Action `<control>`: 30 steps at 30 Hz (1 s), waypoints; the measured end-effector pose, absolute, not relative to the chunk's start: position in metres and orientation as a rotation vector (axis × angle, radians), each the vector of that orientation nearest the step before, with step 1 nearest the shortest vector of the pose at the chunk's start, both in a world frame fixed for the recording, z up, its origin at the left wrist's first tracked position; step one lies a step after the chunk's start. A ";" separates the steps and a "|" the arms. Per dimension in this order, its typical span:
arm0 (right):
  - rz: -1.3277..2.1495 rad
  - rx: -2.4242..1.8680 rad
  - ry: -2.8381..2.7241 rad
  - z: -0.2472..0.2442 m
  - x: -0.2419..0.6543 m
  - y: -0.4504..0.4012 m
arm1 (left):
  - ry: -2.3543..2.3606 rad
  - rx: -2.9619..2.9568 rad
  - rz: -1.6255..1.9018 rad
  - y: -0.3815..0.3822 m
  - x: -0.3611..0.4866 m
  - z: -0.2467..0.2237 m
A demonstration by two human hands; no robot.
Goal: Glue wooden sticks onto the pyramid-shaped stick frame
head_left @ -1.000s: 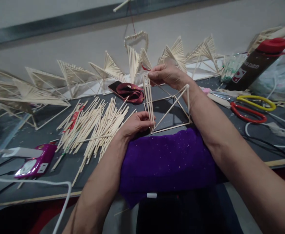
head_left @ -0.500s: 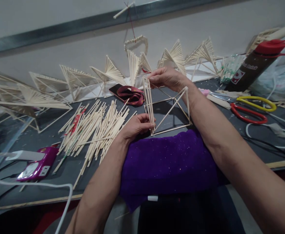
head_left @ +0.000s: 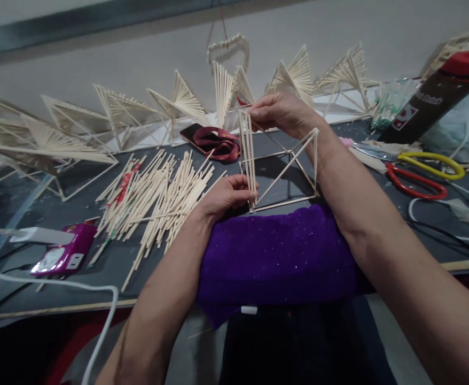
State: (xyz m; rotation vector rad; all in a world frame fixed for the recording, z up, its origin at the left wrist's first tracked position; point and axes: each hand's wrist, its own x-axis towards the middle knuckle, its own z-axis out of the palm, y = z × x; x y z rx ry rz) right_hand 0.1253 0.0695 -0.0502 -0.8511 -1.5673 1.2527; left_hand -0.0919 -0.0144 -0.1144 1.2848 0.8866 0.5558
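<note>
A frame of thin wooden sticks [head_left: 286, 174] stands on the dark table behind a folded purple cloth [head_left: 278, 262]. Several upright sticks form its left side. My left hand [head_left: 234, 191] pinches the lower end of those uprights. Higher up, my right hand [head_left: 276, 113] reaches over the frame and its fingers close on the top of the same sticks. A pile of loose sticks [head_left: 158, 198] lies left of my left hand.
Finished-looking stick structures [head_left: 182, 101] line the wall. A maroon strap [head_left: 218, 144] lies behind the frame. To the right are scissors [head_left: 416, 179] and a dark bottle [head_left: 430, 101]; at left, a purple power adapter [head_left: 68, 248] with a white cable [head_left: 78, 287].
The whole view has tilted down slightly, so most things sit differently in the picture. Both hands keep their places on the stick frame.
</note>
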 end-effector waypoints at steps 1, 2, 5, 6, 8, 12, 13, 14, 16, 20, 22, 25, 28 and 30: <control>1.241 -0.861 -1.557 -0.049 0.128 0.069 | 0.886 1.284 0.556 -0.014 -0.092 -0.115; 1.229 -0.876 -1.538 -0.048 0.131 0.069 | 0.886 1.283 0.558 -0.014 -0.092 -0.115; 1.190 -0.908 -1.446 -0.043 0.145 0.069 | 0.903 1.281 0.580 -0.014 -0.092 -0.116; 1.168 -0.897 -1.407 -0.040 0.150 0.069 | 0.908 1.280 0.589 -0.014 -0.092 -0.116; 1.119 -0.850 -1.328 -0.032 0.163 0.067 | 0.902 1.279 0.606 -0.014 -0.091 -0.115; 1.015 -0.804 -1.254 -0.009 0.194 0.047 | 0.883 1.287 0.623 -0.014 -0.091 -0.114; 0.982 -0.822 -1.266 -0.002 0.204 0.038 | 0.885 1.288 0.623 -0.014 -0.092 -0.114; 0.937 -0.858 -1.278 0.004 0.214 0.025 | 0.882 1.286 0.624 -0.013 -0.092 -0.114; 0.832 -0.994 -1.293 0.015 0.240 -0.005 | 0.887 1.301 0.630 -0.010 -0.092 -0.115; 0.557 -1.320 -1.269 0.027 0.302 -0.083 | 0.893 1.304 0.637 -0.008 -0.089 -0.114; 0.477 -1.388 -1.275 0.027 0.329 -0.119 | 0.885 1.314 0.644 -0.009 -0.088 -0.113; 0.422 -1.495 -1.204 0.012 0.345 -0.151 | 0.888 1.318 0.651 -0.010 -0.086 -0.111; 0.505 -1.666 -1.169 -0.020 0.325 -0.145 | 0.899 1.326 0.657 -0.010 -0.085 -0.110; 0.608 -1.768 -1.188 -0.044 0.298 -0.122 | 0.902 1.335 0.661 -0.010 -0.085 -0.110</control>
